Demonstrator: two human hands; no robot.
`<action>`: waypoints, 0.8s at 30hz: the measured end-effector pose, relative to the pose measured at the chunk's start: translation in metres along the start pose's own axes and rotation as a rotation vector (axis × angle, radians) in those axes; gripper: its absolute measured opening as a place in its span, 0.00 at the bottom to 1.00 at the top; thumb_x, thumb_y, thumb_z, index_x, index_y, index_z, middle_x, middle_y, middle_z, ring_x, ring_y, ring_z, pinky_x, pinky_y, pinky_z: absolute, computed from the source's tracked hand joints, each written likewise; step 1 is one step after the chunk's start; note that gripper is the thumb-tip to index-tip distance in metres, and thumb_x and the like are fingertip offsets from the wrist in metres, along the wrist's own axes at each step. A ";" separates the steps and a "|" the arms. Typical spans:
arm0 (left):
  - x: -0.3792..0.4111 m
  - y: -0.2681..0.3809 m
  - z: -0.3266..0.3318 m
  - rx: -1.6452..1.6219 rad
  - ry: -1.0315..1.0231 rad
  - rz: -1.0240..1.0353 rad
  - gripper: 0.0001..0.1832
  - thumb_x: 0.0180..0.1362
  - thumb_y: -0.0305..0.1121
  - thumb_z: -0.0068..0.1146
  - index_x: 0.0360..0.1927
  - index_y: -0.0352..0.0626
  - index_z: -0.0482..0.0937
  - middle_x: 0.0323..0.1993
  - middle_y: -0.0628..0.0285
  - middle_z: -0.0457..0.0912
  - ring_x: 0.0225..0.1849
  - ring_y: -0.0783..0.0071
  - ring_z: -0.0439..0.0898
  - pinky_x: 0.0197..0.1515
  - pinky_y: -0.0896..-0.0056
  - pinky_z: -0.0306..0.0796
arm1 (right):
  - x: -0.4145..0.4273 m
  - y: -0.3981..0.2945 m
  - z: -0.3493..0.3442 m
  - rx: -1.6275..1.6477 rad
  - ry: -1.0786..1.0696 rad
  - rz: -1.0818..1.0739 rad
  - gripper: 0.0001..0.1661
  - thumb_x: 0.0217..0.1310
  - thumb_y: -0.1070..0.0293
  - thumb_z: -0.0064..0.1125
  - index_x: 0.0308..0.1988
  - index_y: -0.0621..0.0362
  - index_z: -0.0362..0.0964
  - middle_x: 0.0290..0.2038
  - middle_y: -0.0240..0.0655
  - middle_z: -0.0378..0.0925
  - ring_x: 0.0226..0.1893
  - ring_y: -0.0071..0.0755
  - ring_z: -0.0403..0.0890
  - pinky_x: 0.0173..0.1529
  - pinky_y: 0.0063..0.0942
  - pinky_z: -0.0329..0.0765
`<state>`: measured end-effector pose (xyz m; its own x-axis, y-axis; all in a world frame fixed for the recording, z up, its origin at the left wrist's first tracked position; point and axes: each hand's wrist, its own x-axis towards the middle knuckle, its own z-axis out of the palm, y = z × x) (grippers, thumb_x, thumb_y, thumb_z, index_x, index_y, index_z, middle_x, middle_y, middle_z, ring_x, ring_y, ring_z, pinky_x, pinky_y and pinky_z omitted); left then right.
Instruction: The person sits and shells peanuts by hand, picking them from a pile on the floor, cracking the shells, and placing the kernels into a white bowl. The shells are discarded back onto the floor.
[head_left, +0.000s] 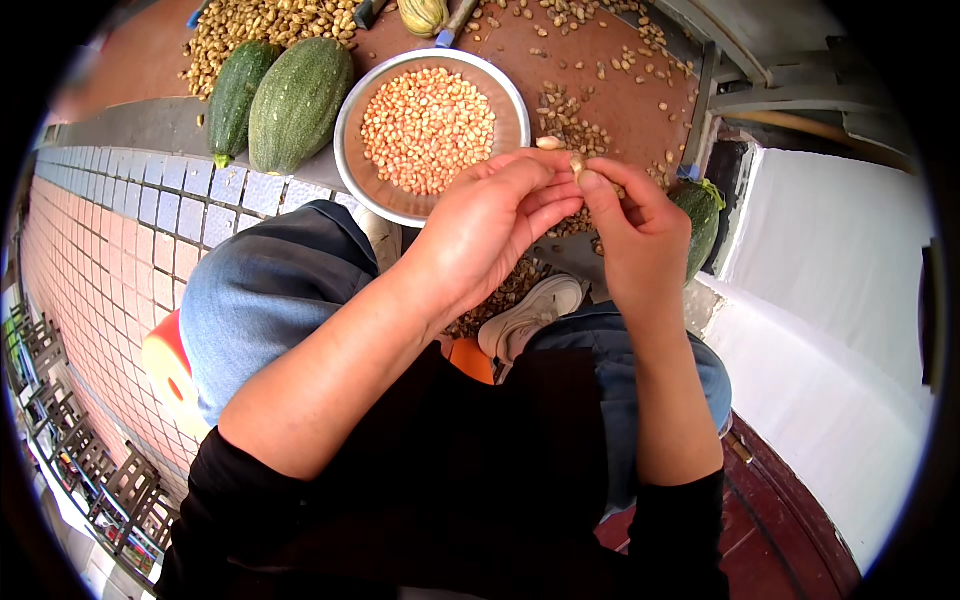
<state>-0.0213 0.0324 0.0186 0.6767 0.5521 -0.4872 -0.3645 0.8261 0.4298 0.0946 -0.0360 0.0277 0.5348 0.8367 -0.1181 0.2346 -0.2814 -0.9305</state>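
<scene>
Both hands meet to the right of a round metal bowl (525, 112) that holds many shelled peanuts (427, 124). Between the fingertips is a small peanut pod (577, 163), gripped by the thumb and fingers of my right hand (645, 225) and touched by the fingers of my left hand (495, 217). Another pale peanut (550, 142) shows just beyond my left fingertips; whether it is held cannot be told. Small unshelled peanuts (566, 120) lie in a loose pile on the brown surface behind the hands. My left wrist passes in front of the bowl's near right rim.
Two green squashes (300, 105) lie left of the bowl, before a big heap of unshelled peanuts (262, 22). A striped squash (424, 15) lies behind it. Another green squash (696, 225) is at the right, near a white wall (832, 225). Shells (517, 289) lie by the shoes.
</scene>
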 end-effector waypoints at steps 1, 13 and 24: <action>0.000 0.000 -0.001 0.021 -0.010 0.009 0.10 0.58 0.27 0.41 0.40 0.32 0.70 0.37 0.60 0.74 0.43 0.72 0.73 0.52 0.72 0.66 | 0.000 -0.002 -0.001 0.005 -0.017 0.039 0.09 0.53 0.71 0.55 0.35 0.62 0.74 0.30 0.30 0.75 0.25 0.15 0.71 0.29 0.14 0.68; 0.005 -0.010 -0.009 0.089 -0.071 -0.018 0.08 0.61 0.31 0.43 0.37 0.40 0.72 0.31 0.67 0.73 0.35 0.82 0.72 0.44 0.80 0.68 | -0.001 0.014 0.009 0.453 -0.118 0.209 0.12 0.55 0.71 0.53 0.40 0.64 0.73 0.31 0.28 0.75 0.30 0.14 0.72 0.34 0.12 0.69; 0.001 -0.004 -0.015 -0.049 -0.118 -0.185 0.07 0.55 0.23 0.39 0.37 0.34 0.68 0.32 0.61 0.72 0.37 0.75 0.72 0.47 0.71 0.69 | -0.004 0.014 0.007 0.190 -0.146 -0.032 0.08 0.52 0.77 0.54 0.35 0.63 0.74 0.29 0.31 0.71 0.28 0.19 0.74 0.32 0.16 0.71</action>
<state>-0.0291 0.0316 0.0050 0.8039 0.3763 -0.4606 -0.2563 0.9180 0.3027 0.0901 -0.0395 0.0128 0.4029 0.9068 -0.1240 0.0850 -0.1720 -0.9814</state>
